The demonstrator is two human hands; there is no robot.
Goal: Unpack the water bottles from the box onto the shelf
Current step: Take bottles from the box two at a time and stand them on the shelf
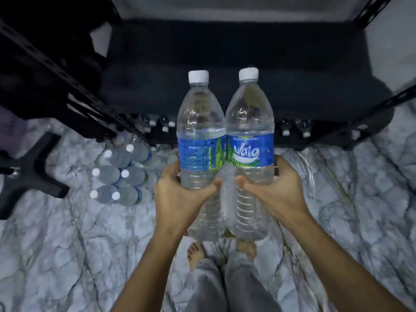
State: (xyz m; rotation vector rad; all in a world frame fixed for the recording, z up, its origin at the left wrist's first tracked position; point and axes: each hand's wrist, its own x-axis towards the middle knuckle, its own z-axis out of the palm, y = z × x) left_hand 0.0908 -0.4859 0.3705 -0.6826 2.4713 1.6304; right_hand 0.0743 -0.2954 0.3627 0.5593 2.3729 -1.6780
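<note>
I see the dark shelf (pixel 236 64) ahead lying bare, open to a reach between its black posts (pixel 74 91). Beneath it, a row of bottles (pixel 162 123) fills the lower level. To my left, a cluster of six bottles (pixel 121 179) and a chair base (pixel 29 172) crowd the marble floor (pixel 337 210), which lies open on the right.

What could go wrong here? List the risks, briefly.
1. The left hand and right hand each grip one bottle low, below the label; the left bottle and right bottle touch, so a knock could loosen a grip.
2. A dropped bottle could land on the bare feet directly below.
3. The floor bottles lie close on the left; a sidestep could trip on them.
</note>
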